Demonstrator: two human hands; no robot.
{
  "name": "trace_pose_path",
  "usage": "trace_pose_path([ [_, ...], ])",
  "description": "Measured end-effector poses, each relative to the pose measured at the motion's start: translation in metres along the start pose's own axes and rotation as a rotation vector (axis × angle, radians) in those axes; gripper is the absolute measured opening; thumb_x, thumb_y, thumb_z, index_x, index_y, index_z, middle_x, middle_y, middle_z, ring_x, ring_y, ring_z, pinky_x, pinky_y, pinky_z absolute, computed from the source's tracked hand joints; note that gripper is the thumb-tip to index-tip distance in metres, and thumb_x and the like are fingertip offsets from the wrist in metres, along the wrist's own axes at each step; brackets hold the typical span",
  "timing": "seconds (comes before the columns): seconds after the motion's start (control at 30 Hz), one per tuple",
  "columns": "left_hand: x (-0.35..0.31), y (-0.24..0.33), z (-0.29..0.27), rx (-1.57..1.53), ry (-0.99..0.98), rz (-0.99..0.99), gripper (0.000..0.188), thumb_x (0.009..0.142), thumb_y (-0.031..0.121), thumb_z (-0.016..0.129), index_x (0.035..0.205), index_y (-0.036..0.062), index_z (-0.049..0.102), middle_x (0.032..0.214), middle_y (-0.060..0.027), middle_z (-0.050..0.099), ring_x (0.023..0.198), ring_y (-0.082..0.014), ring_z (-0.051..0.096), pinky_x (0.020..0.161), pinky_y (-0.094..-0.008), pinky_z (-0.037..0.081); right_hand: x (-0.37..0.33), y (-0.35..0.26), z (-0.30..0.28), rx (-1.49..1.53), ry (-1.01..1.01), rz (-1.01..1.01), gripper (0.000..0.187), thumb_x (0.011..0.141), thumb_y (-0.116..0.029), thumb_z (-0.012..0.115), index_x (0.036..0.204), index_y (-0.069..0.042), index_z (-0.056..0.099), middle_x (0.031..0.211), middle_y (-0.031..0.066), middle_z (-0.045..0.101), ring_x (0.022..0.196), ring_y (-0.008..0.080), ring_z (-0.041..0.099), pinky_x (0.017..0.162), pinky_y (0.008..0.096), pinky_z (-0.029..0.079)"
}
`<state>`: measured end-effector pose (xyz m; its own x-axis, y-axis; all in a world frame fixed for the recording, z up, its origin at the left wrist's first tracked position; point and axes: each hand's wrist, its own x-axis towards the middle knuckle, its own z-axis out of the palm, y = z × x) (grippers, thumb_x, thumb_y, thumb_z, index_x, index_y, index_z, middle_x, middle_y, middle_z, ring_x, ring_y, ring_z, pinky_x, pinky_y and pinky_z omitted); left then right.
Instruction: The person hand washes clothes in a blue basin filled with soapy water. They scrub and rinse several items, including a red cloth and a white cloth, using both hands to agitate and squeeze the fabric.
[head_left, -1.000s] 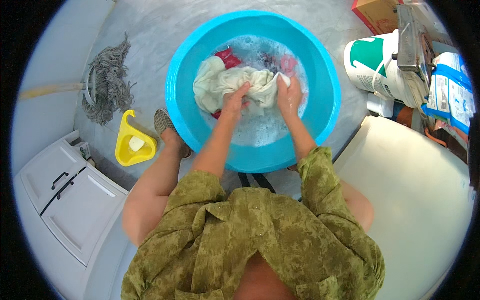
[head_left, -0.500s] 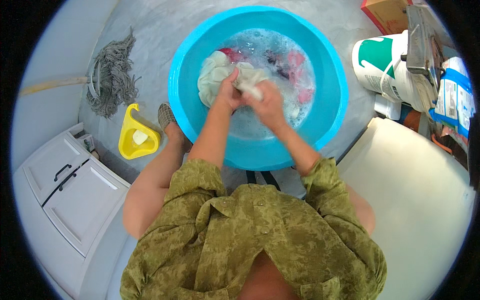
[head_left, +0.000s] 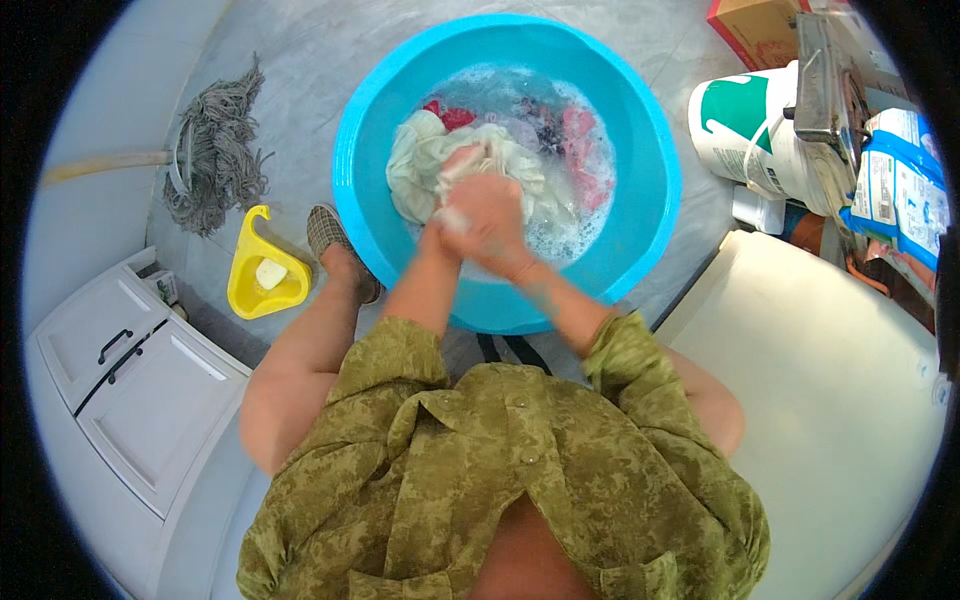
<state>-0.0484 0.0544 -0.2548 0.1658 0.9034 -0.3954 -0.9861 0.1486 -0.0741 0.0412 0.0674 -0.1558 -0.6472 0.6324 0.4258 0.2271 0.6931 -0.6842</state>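
Observation:
A blue plastic tub [head_left: 635,225] holds soapy water. My two hands are together over its left-middle part, working a wet cream-white garment [head_left: 415,170]. My right hand [head_left: 495,215] is closed on the cloth and crosses over my left, a little smeared by motion. A bit of bunched white cloth shows at its near side. Most of my left hand [head_left: 464,160] is hidden under the right; its visible fingers are wrapped in the same garment. Beyond the hands floats a red cloth [head_left: 455,117]. Pink cloth [head_left: 580,150] and dark cloth [head_left: 545,130] lie in the suds to the right.
A yellow holder [head_left: 247,275] with a pale soap bar [head_left: 270,273] stands on the floor at left, near a grey string mop [head_left: 215,150]. A white cabinet [head_left: 150,400] is further left. At right are a white-green bucket [head_left: 745,125] and a cream-coloured surface [head_left: 800,400].
My right hand has moved left and nearer to me, now crossing over my left hand and wrist. The white garment is more spread out. The whole view has shifted slightly.

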Motion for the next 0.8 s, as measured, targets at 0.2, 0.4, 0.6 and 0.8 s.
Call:
trace_pose_path([
  [0.2,-0.006,-0.031,0.037,0.054,0.446,0.277,0.024,0.088,0.023,0.047,0.097,0.0038,0.059,0.097,-0.0096,0.061,0.090,-0.0241,0.060,0.082,-0.0355,0.047,0.004,0.091,0.001,-0.380,-0.116,0.173,0.017,0.067,-0.022,0.061,0.064,-0.007,0.056,0.067,0.0150,0.056,0.064,0.0338,0.055,0.057,0.0458,0.041],
  [0.4,0.010,-0.060,0.040,0.687,0.281,0.027,0.039,0.084,0.028,0.056,0.110,0.0002,0.058,0.107,-0.0107,0.062,0.099,-0.0254,0.059,0.087,-0.0403,0.044,-0.026,0.136,-0.068,-0.452,-0.241,0.811,0.026,0.077,-0.028,0.066,0.084,-0.004,0.061,0.082,0.0176,0.063,0.077,0.0352,0.061,0.066,0.0426,0.047],
  [0.6,-0.016,-0.029,0.010,2.002,0.816,0.370,0.033,0.080,0.032,0.059,0.078,-0.0013,0.065,0.084,-0.0244,0.062,0.077,-0.0355,0.062,0.071,-0.0442,0.047,-0.017,0.135,-0.056,-0.164,-0.125,0.684,0.041,0.075,-0.027,0.067,0.106,-0.003,0.056,0.102,0.0170,0.061,0.093,0.0314,0.059,0.078,0.0384,0.046],
  [0.8,-0.019,0.039,-0.003,2.020,1.383,1.158,0.040,0.076,0.028,0.064,0.106,0.0023,0.059,0.095,-0.0216,0.062,0.079,-0.0378,0.061,0.071,-0.0419,0.049,-0.022,0.065,0.031,-0.555,-0.468,0.310,0.060,0.067,-0.035,0.074,0.119,-0.012,0.053,0.123,0.0171,0.050,0.114,0.0306,0.047,0.094,0.0442,0.038],
])
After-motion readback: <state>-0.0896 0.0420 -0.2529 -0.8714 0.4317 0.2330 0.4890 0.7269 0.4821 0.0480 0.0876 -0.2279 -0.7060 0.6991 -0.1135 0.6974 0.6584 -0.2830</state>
